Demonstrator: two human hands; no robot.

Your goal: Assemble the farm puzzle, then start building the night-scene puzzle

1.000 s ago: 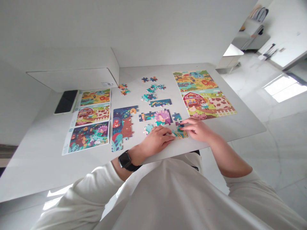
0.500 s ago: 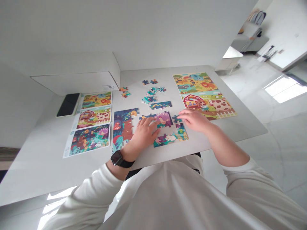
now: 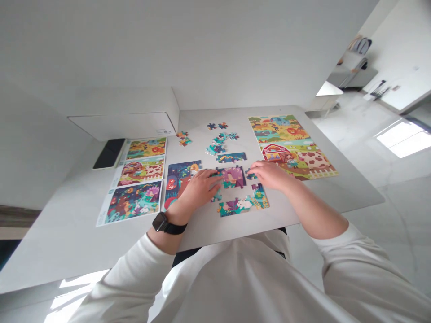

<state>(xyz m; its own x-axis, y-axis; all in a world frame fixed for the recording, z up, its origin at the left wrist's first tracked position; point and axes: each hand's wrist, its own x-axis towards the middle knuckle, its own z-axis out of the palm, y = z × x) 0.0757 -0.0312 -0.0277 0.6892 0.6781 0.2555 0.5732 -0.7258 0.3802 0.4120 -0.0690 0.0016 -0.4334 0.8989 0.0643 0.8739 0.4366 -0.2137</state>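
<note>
My left hand (image 3: 201, 190) lies flat, fingers stretched, over the left part of a peacock puzzle section (image 3: 232, 177) and the edge of a bear puzzle section (image 3: 183, 172), hiding parts of both. My right hand (image 3: 269, 174) has its fingertips closed on a small dark blue puzzle piece (image 3: 251, 175) at the peacock section's right side. Whether the two interlock I cannot tell. Nearer me lies a joined rabbit section (image 3: 243, 204), bent up on its right. A joined strip (image 3: 231, 157) lies just beyond the peacock.
Loose pieces (image 3: 217, 147) lie farther back, with several more around them. At right is an assembled farm and safari puzzle (image 3: 292, 148). A printed picture sheet (image 3: 134, 193), a phone (image 3: 108, 153) and a white box (image 3: 124, 125) are at left.
The view has shifted, so everything sits lower. My left hand has slid left, uncovering more of the peacock section. My right hand stays at the small piece, slightly farther left.
</note>
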